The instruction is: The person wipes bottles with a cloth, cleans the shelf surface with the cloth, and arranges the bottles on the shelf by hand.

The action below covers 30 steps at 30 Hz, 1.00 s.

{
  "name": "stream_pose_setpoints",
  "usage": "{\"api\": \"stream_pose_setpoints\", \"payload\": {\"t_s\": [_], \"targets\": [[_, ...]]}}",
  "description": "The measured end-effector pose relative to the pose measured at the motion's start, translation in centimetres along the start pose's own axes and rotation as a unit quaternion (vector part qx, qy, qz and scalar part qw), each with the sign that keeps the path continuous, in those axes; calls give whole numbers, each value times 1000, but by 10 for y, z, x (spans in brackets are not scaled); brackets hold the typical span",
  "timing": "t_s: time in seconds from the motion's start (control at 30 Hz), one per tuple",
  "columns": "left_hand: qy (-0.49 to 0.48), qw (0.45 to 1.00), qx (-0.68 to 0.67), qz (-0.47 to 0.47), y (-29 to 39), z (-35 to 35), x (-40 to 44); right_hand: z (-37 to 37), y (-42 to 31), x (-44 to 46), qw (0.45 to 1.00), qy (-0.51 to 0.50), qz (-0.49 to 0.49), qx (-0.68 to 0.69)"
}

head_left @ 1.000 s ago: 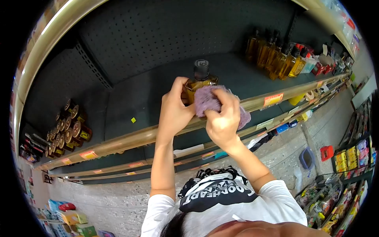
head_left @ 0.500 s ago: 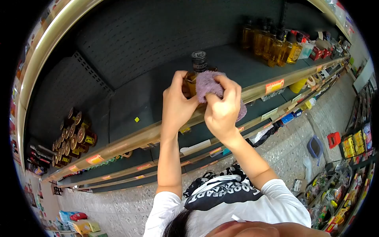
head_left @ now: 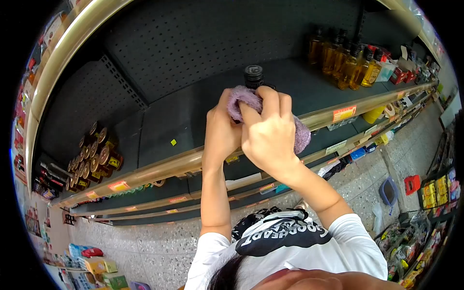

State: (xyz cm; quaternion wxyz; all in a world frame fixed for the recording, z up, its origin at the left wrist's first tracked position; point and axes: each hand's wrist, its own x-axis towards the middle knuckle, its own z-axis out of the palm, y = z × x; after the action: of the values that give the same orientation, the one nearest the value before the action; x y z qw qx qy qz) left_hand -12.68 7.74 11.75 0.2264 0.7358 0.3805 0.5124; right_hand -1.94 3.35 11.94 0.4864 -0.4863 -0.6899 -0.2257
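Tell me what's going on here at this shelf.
A person is at a dark shelf. The right grip bunches a purple cloth, apparently against a dark-capped bottle, while the left grip seems to hold the bottle. Grips and cloth hide most of it. Amber bottles stand to the right, and jars sit grouped to the left.

On the shelf [head_left: 181, 118], a hand can pass between the jars [head_left: 109, 158] and the left hand [head_left: 220, 130]; at right, bottles [head_left: 348, 72] block, how deeply is unclear.

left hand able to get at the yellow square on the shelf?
Probably yes: the yellow square lies uncovered, only bare shelf between it and the left hand, though that hand likely must release the bottle first.
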Motion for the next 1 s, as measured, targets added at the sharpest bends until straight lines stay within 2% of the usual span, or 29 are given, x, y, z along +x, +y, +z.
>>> {"api": "stream_pose_setpoints", "payload": {"t_s": [0.03,0.17,0.27,0.37,0.53,0.67,0.93,1.0], "targets": [[14,1000,3,16,0,2,1,-2,3,-3,1000,-3,-1,12],[-25,999,0,-27,2,-2,1,-1,15,-18,999,26,8,22],[-15,1000,-8,-6,-2,0,2,2,22,-25,998,52,5,20],[-21,998,-44,-39,-5,2,2,3,31,-28,997,68,28,19],[-19,999,-37,-21,-8,3,2,6,27,-28,996,81,37,0],[-7,1000,-18,7,-5,1,1,17,21,-37,996,74,-41,23],[-27,998,-39,-33,-5,2,1,10,37,-10,988,146,-37,20],[-38,998,-34,-42,-1,0,1,3,41,0,988,140,-67,7]]}}
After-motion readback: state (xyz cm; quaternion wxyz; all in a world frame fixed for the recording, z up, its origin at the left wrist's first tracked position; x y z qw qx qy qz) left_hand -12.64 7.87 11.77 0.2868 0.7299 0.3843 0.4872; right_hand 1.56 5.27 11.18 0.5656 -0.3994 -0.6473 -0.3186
